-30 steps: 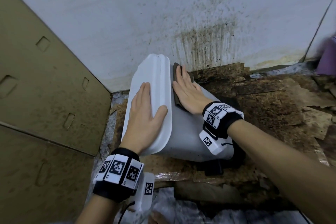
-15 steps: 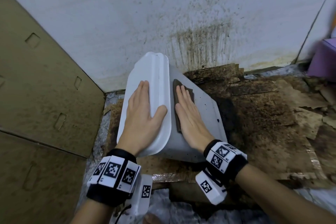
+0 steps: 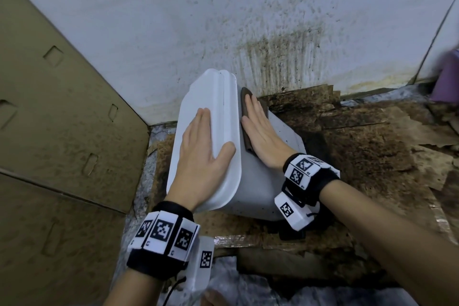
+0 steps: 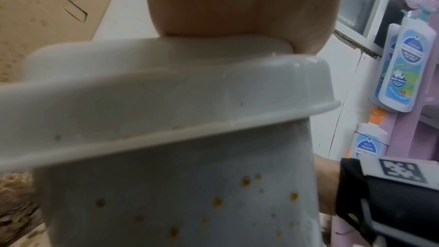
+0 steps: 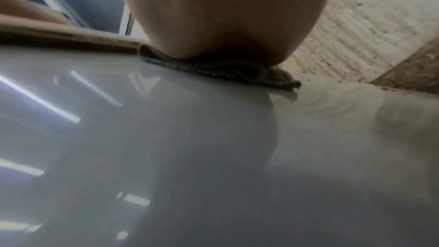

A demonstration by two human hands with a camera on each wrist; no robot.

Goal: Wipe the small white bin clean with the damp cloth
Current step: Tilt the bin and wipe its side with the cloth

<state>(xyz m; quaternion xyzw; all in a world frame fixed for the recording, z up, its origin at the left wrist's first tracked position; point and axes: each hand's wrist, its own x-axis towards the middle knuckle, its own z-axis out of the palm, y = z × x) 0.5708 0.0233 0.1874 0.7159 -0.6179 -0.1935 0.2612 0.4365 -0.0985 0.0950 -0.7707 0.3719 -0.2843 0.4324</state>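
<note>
Head view: bin (image 3: 263, 189) on its side, centre, on stained brown cardboard floor (image 3: 367, 156); mould-streaked white wall (image 3: 248, 20) at 12 o'clock, cardboard panel (image 3: 62, 119) at 9. Left hand (image 3: 201, 156) flat on lid. Right hand (image 3: 263, 136) flat, pressing dark cloth (image 3: 244, 107) onto bin side.

Left wrist view: brown specks on glossy plastic; bottles (image 4: 408, 63) at 3 o'clock, label partly reads "Anti".

Right wrist view: palm on knitted folded cloth, fingers hidden.
</note>
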